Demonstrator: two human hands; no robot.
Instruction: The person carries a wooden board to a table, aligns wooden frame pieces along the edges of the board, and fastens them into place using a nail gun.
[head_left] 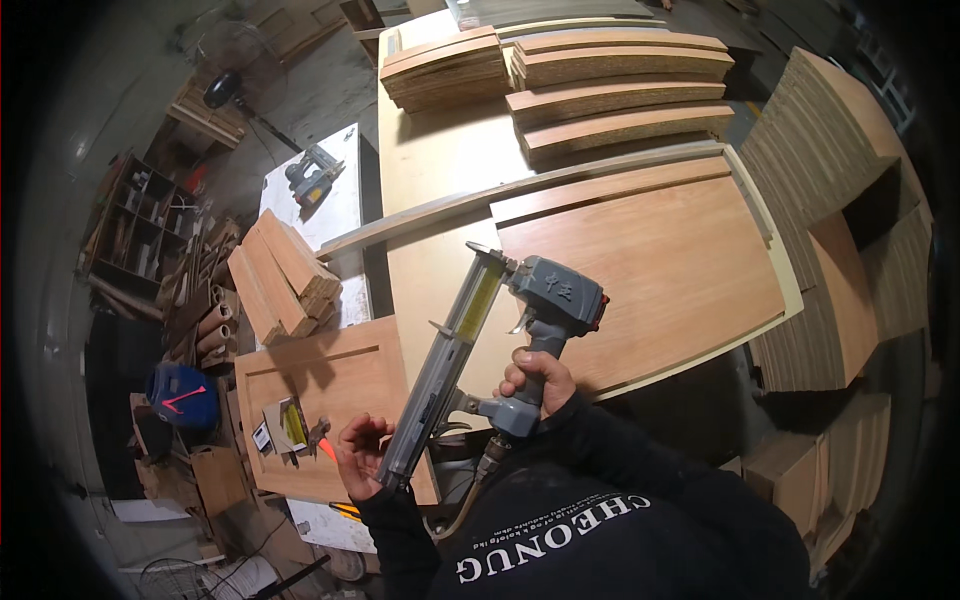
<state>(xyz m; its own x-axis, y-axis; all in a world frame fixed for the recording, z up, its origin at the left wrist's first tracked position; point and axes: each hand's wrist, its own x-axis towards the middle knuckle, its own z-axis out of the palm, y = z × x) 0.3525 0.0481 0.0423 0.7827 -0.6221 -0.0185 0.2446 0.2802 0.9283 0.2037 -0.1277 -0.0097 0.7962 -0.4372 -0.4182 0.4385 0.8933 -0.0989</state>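
Note:
My right hand (pixel 540 381) is wrapped round the grip of a grey pneumatic nail gun (pixel 557 290), fingers closed. Yellowish fasteners show in its long magazine (pixel 471 306), which slants down to the left, and an air hose (pixel 465 505) joins the handle's lower end. Beside the magazine's lower end is my left hand (pixel 362 452), its fingers loosely bent and apart; whether they touch the magazine is hard to tell. Close by on a framed wooden panel (pixel 348 398) lie a hammer (pixel 319 434) with an orange handle and an opened box of yellow fasteners (pixel 291 424).
A flat wooden panel (pixel 650 275) lies on the pale worktable (pixel 440 165), edged by a long strip (pixel 430 212). Curved board stacks (pixel 620 95) stand at the back, more boards (pixel 810 150) at right. Left are wood strips (pixel 283 275) and a second nail gun (pixel 315 180).

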